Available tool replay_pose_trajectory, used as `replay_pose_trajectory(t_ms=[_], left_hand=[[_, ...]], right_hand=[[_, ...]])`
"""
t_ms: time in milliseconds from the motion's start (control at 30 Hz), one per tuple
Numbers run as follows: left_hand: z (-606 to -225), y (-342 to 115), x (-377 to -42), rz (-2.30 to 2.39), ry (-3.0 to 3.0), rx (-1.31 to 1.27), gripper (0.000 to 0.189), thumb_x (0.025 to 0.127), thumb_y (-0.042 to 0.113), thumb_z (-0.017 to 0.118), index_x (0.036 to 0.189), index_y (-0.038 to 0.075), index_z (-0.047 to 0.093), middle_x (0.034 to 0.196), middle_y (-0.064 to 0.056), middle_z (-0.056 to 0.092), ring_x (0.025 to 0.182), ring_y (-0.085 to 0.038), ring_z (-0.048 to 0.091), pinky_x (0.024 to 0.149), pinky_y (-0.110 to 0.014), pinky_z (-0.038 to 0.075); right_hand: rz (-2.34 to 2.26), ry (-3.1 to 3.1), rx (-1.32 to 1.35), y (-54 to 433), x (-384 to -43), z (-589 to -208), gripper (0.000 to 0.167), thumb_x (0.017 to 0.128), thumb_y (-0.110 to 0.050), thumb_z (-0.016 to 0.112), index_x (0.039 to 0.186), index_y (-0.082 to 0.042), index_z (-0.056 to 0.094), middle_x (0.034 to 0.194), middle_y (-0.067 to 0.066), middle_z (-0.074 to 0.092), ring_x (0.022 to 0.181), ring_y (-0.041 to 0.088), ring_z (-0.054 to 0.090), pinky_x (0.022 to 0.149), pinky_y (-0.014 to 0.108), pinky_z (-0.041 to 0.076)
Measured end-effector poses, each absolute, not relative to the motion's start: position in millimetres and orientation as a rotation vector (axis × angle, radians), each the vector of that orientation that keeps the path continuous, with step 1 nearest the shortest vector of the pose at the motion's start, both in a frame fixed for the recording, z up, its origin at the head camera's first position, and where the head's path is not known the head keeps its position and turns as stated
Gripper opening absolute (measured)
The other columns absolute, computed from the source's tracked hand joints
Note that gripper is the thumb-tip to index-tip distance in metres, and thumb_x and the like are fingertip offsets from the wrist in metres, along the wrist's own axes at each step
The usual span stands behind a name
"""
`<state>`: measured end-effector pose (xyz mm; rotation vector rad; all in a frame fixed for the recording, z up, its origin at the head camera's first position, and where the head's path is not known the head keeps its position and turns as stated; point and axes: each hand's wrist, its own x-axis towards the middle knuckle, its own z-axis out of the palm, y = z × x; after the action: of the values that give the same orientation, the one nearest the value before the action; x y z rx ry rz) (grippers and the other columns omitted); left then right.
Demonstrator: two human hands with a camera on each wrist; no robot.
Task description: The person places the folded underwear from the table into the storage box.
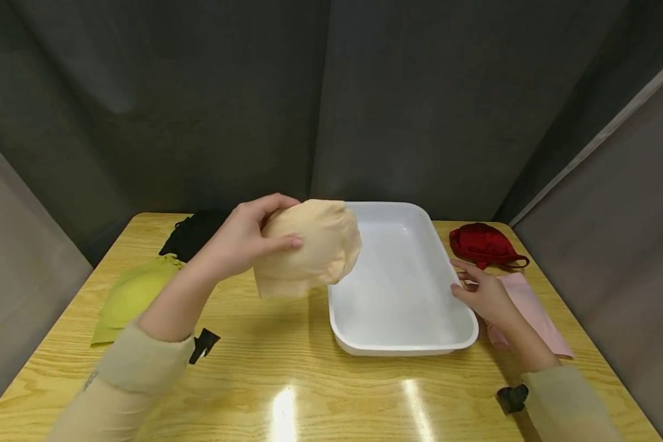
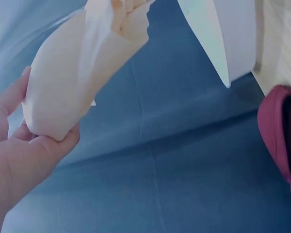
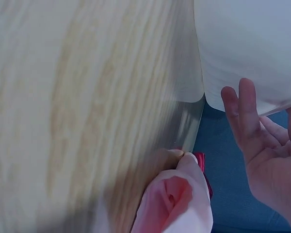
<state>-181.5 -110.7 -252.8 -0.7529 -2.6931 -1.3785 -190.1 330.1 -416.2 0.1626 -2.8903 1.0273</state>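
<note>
Sleeve scribble [image 1: 90, 381] lower left's unreadable, but my left hand [image 1: 245, 238] pinches beige fabric [image 1: 316, 240] mid-frame, right hand [image 1: 484, 294] loosely spread by the tray [image 1: 400, 282].

Loose, pale cream sleeves, the left sleeve [image 1: 146, 362] and the right sleeve [image 1: 566, 399], end below the elbows; the left has a broad cuff [image 1: 146, 355] and a small, unreadable dark marking [image 1: 90, 381]; an angular black attachment [image 1: 207, 341] shows beside it; a chunkier black attachment [image 1: 511, 399] adjoins the right cuff; the left hand [image 1: 248, 236] and right hand [image 1: 483, 296] are bare.

tray [image 1: 403, 276]: 1 | cloth pieces [image 1: 315, 245] [image 1: 132, 298] [image 1: 190, 236] [image 1: 480, 242] [image 1: 530, 307]: 5 (three toward tray's 9 o'clock, two toward 3 o'clock) | hands [image 1: 240, 242] [image 1: 483, 296]: 2 | table [image 1: 243, 356]: 1
</note>
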Motion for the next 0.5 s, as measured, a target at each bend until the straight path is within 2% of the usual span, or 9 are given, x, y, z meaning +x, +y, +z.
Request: replay_pose_trajectory(t_ms=[200,500], left_hand=[[-256.4,-92.6,-185.7,-1.511,-2.618,-0.801,0.045,0.077,0.021,0.079,0.118,0.015,0.06,0.103,-0.003,0.063,0.084,-0.02,0.055,0.072,-0.033,0.048],[-263.5,-63.8,-191.4,-1.606,-2.561,-0.888,0.044,0.076,0.021,0.08,0.116,0.016,0.062,0.102,0.0,0.064,0.085,-0.018,0.055,0.074,-0.031,0.048]], right_hand=[[1.037,-2.888,0.148,329.4,-192.6,-417.6,0.055,0.089,-0.016,0.063,0.139,-0.003,0.044,0.116,0.025,0.06,0.1,0.032,0.059,0.082,0.033,0.054],[1.059,-2.909,0.117,328.7,-193.5,-418.2,0.057,0.089,-0.016,0.062,0.141,-0.004,0.042,0.119,0.027,0.058,0.101,0.034,0.06,0.084,0.043,0.053]])
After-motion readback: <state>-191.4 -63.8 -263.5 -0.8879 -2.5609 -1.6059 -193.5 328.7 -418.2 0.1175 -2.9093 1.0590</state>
